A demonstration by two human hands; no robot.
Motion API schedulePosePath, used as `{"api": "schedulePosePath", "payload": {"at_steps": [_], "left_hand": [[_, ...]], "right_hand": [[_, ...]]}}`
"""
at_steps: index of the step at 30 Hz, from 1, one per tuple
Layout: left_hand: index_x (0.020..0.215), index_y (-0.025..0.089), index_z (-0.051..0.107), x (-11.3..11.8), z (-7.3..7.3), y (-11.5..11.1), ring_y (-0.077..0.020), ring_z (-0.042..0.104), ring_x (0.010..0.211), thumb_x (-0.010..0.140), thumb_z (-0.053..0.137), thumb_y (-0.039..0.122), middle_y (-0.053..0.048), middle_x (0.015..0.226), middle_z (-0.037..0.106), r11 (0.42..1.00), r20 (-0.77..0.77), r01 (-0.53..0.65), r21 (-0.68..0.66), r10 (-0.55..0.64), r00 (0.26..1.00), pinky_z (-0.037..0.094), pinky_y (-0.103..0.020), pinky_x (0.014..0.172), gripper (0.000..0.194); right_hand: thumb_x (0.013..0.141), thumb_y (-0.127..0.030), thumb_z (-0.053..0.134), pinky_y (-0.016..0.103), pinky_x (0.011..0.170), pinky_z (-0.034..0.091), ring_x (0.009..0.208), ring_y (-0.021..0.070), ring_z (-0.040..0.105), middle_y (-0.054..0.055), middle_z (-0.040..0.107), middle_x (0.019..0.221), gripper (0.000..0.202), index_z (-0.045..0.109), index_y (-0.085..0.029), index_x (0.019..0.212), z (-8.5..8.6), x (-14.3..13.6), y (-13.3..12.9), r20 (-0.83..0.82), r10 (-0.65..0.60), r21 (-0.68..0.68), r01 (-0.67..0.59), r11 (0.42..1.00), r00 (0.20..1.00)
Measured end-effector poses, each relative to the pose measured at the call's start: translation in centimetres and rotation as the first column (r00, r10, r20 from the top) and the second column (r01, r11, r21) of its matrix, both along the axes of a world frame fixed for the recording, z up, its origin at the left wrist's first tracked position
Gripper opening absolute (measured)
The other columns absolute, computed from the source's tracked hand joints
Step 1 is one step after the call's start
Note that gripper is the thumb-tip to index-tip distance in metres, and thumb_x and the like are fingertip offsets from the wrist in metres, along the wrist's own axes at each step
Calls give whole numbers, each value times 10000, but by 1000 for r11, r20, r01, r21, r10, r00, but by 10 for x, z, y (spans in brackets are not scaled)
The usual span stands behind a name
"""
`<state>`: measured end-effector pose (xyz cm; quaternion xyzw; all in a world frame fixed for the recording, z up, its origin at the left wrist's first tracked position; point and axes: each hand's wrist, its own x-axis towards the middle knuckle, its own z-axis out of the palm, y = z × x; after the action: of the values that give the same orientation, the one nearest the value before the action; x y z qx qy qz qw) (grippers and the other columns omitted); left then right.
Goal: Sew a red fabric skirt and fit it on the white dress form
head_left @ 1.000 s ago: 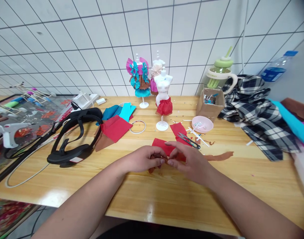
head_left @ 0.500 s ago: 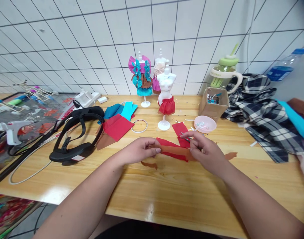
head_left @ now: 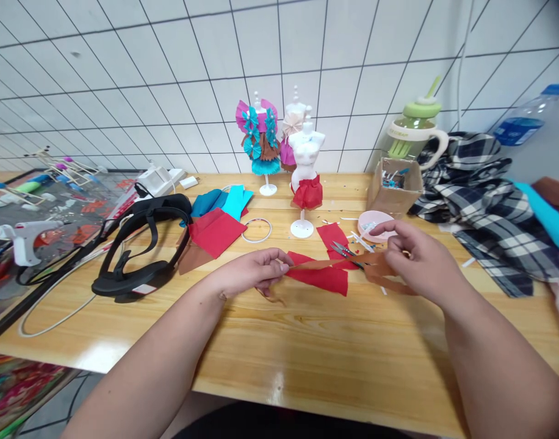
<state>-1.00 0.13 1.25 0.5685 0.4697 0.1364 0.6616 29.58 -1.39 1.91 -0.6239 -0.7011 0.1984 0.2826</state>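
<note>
A thin brown paper strip (head_left: pixel 320 264) stretches between my two hands. My left hand (head_left: pixel 256 270) pinches its left end. On the right, my right hand (head_left: pixel 414 259) has closed fingers on the strip's other end, where more brown paper hangs in loops. Beneath the strip lies a red paper piece (head_left: pixel 323 279) on the wooden table (head_left: pixel 307 347). Small scissors (head_left: pixel 346 250) rest over another red piece (head_left: pixel 329 235), left of my right hand. Just behind, a white mannequin (head_left: pixel 306 152) wears a red paper skirt.
A pink dish (head_left: pixel 375 224) and cardboard box (head_left: pixel 395 186) stand behind my right hand. Two dressed mannequins are near the wall, one in pink and blue (head_left: pixel 261 137). At left lie a black headset (head_left: pixel 142 250), coloured papers (head_left: pixel 218 231) and a white glue gun (head_left: pixel 25 238).
My right hand has moved right, away from my left hand, drawing the brown strip out longer. The scissors now lie uncovered on the table.
</note>
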Motion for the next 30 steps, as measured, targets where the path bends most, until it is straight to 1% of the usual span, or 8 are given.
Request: {"api": "schedulePosePath", "payload": {"at_steps": [5,10,14,17,21,24,27,30], "left_hand": [[847,168,583,-10,6,4,-62,411,524,788,620,572,34,687,488,995,-136,92,-41,-97,986,317,-184,462,410],[698,139,546,-3,0,3,-92,447,608,875,530,528,5,676,531,977,33,207,53,-209,977,345,-236,589,428],[650,155,480,11,-9,-8,-105,467,595,903,496,509,11,610,513,974,144,227,-31,-220,965,360,-256,597,436],[735,152,528,17,-11,-16,-100,483,554,872,550,510,25,603,525,963,230,219,-157,-180,957,439,-282,632,384],[738,166,502,16,-7,-17,-61,392,480,823,615,517,81,566,392,951,297,205,-231,-132,946,491,-282,607,379],[737,174,486,13,-4,-14,-63,378,476,849,561,547,77,552,386,964,167,206,-171,-178,970,451,-231,517,397],[959,193,548,13,-3,-12,-93,493,573,811,624,513,46,677,502,985,-8,174,-11,-175,985,458,-227,527,361],[1217,252,502,14,-4,-14,-156,585,804,656,797,377,-20,1005,602,942,-149,160,296,-120,982,500,-276,660,647]], "right_hand": [[784,-194,478,260,534,341,523,148,502,-38,538,578,309,600,-250,1062,-4,11,6,175,-168,98,153,983,970],[770,-213,526,444,767,444,917,332,606,127,672,945,310,654,-191,1051,-16,6,9,508,-166,209,66,976,846],[671,-48,480,482,1048,361,1230,303,483,102,576,1275,571,584,-210,1209,-23,-26,-8,287,212,279,-293,915,934],[697,-70,483,491,1087,338,1297,276,442,83,506,1393,733,398,-243,1404,-25,-53,-27,34,551,194,-547,814,834],[800,-223,582,382,848,498,974,223,626,59,676,1068,614,435,-263,1395,-26,-70,-37,-187,563,-61,-582,811,805],[803,-196,575,288,682,481,750,160,620,8,682,841,346,636,-257,1137,-26,-69,-30,-244,435,-164,-479,862,867],[825,-231,565,270,662,456,745,154,610,8,687,820,115,666,-221,881,-27,-62,-22,-274,351,-185,-407,894,895],[872,-313,528,270,623,433,695,150,584,-4,662,754,156,658,-229,872,-29,-55,-17,-260,304,-223,-363,905,917]]}}
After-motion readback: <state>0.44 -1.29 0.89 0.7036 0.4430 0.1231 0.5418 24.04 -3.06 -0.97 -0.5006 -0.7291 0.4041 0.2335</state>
